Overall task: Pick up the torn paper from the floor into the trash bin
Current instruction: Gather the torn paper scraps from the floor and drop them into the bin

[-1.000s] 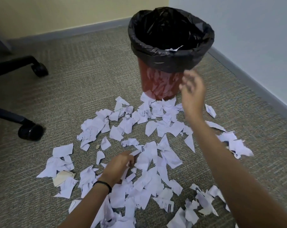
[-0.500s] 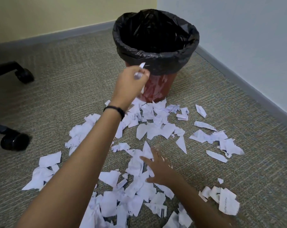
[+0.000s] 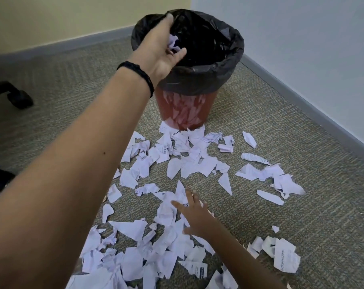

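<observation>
Close by, at 6 o'clock, lots of torn paper lies on the floor, which is a grey-green carpet. The right hand comes in from 5 o'clock. Its fingers are spread wide and straight, and they rest flat on the white bits in the middle of the pile. It grips nothing.

More bits lie at 3 o'clock, apart from the big pile, and some have print on them. The paper goes on up to the foot of the trash bin, and a few bits touch it there.

The bin is red and stands at 12 o'clock. A black bag lines it and folds over the rim.

The left arm reaches from 8 o'clock up to the bin, with a black band round the wrist. The left hand is over the bin's open mouth, at the 11 o'clock side of the rim. Its fingers and thumb curl round a crumpled scrap of white paper.

A black chair wheel sits at 9 o'clock. Behind the bin, a yellow wall meets a pale blue wall.
</observation>
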The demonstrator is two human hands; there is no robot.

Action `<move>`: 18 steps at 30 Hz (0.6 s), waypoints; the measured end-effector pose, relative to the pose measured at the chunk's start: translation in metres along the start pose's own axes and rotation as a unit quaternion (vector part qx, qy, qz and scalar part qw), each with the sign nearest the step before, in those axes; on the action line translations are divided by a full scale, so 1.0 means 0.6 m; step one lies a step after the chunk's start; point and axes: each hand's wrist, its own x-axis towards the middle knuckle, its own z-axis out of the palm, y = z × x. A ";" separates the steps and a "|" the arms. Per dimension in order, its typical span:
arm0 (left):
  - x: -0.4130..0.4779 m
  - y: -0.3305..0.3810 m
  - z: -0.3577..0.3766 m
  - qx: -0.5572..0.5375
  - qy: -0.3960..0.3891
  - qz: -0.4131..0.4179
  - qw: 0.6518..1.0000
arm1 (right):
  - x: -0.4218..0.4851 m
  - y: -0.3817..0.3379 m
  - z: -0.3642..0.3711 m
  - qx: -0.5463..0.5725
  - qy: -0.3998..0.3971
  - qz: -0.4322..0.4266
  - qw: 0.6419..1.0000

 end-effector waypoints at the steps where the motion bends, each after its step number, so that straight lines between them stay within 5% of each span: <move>1: -0.003 0.002 0.002 -0.033 -0.012 0.004 0.999 | 0.000 0.000 0.000 -0.001 -0.002 0.000 1.000; 6: -0.010 -0.003 -0.005 -0.113 -0.035 0.041 0.992 | 0.002 -0.007 0.000 -0.002 -0.003 0.016 1.000; 11: -0.032 -0.024 -0.041 0.134 0.036 0.108 0.984 | 0.005 -0.020 0.007 -0.003 0.073 0.044 0.996; 18: -0.097 -0.120 -0.204 0.327 0.101 0.114 0.933 | 0.012 -0.013 0.004 -0.008 0.120 0.031 0.992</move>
